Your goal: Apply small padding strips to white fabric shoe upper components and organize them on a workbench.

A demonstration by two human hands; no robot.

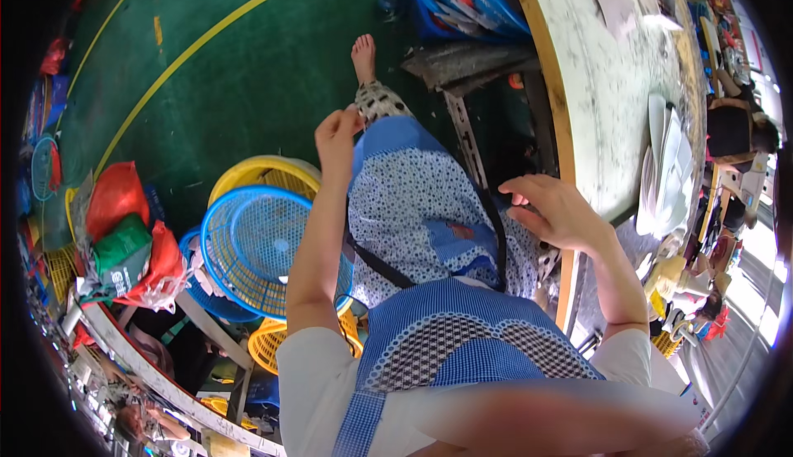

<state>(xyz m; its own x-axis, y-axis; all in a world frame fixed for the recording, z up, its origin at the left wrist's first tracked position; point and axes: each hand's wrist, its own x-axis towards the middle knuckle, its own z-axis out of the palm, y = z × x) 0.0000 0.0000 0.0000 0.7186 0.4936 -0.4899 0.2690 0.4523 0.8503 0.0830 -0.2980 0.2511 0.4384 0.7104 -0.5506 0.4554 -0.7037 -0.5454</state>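
My left hand [337,133] is held out in front with its fingers curled together, close beside the patterned trouser leg [382,102] and the upper edge of the blue apron [421,184]. What those fingers hold, if anything, is hidden. To the right, my right hand [553,213] hangs over the side of the apron near the worktable's edge. Its fingers are bent and the thumb stands apart from them, with nothing between. A dark strap [388,268] lies across the apron. One bare foot [363,59] is stretched forward on the green floor.
Left of me stand a blue mesh basket [239,250] and a yellow basin [273,178], with red and green bags [124,246] beyond. A worn white worktable [607,102] with a stack of white sheets [665,168] runs along my right. A blue tub [413,11] stands ahead.
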